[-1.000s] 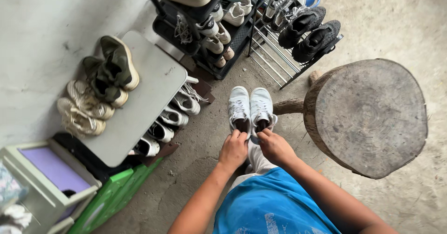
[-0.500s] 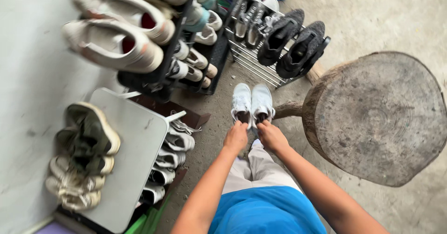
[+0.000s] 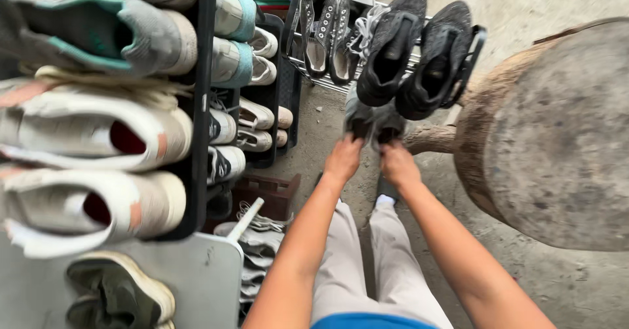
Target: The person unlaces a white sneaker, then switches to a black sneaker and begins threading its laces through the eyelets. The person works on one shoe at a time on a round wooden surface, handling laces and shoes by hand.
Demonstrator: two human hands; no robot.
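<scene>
We see both arms stretched forward and down from the bottom edge, bare to the wrists and running almost parallel, close together. The left hand (image 3: 343,159) is at the end of the left arm, knuckles up, fingers curled under and closed in a grip. The right hand (image 3: 397,164) sits just beside it, at nearly the same height, fingers likewise folded away from us and clenched. The two hands are near each other but not touching. Below the arms, the legs in light trousers show.
</scene>
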